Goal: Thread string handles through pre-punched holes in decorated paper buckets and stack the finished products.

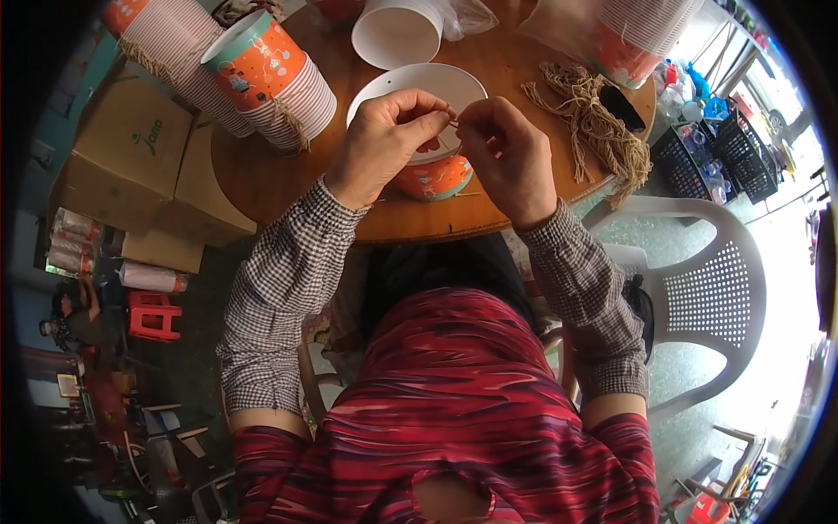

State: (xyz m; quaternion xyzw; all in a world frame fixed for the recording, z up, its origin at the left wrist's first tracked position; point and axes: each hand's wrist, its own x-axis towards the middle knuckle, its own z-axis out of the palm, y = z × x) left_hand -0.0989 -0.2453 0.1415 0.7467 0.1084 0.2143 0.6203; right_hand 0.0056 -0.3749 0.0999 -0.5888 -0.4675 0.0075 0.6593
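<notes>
Over a paper bucket [434,181], my two hands meet fingertip to fingertip. The bucket is white inside, with an orange printed wall and a teal band, and a small hole shows near its rim. My left hand [390,140] is closed in a pinch on a thin piece of tan cord [453,123]. Close beside it, my right hand [515,162] pinches the same cord between thumb and forefinger. The fingers cover most of the cord, so I cannot tell whether it is knotted.
Stacks of printed buckets [272,74] stand at the left, and another stack [642,39] at the far right. A bundle of tan cords [602,122] lies on the round wooden table [349,214]. Beyond sits a white bucket [397,35]. Cardboard boxes [131,140] and a plastic chair [711,288] flank me.
</notes>
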